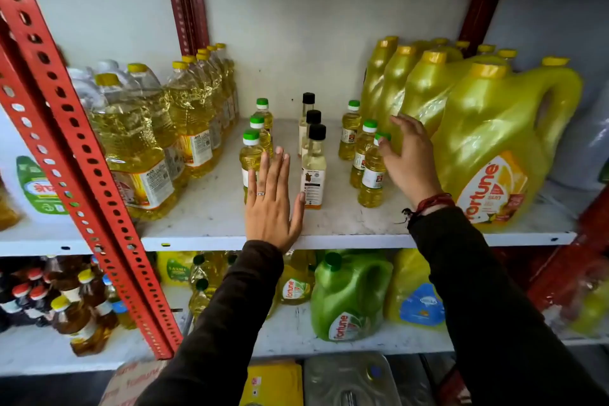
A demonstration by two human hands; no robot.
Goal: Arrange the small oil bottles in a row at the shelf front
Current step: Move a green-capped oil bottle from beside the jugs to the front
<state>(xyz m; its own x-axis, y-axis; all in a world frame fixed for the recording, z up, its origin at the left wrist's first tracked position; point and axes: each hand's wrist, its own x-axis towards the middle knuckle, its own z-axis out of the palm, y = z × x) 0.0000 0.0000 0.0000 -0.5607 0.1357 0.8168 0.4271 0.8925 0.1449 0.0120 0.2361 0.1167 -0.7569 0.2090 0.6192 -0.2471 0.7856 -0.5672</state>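
Observation:
On the white shelf (211,224) stand three short files of small oil bottles running front to back. The left file has green caps, and its front bottle (249,155) is partly hidden by my left hand (273,204), which is flat with fingers together, between it and the front black-capped bottle (313,168). Two more black-capped bottles (312,119) stand behind that one. The right file has green caps; my right hand (408,158) touches the cap and side of its front bottle (372,171), fingers spread, not closed around it.
Large clear oil bottles with yellow caps (138,142) crowd the shelf's left. Big yellow jugs (487,148) fill its right, close behind my right hand. A red perforated upright (75,148) crosses the left foreground. The lower shelf holds a green jug (346,297) and other bottles.

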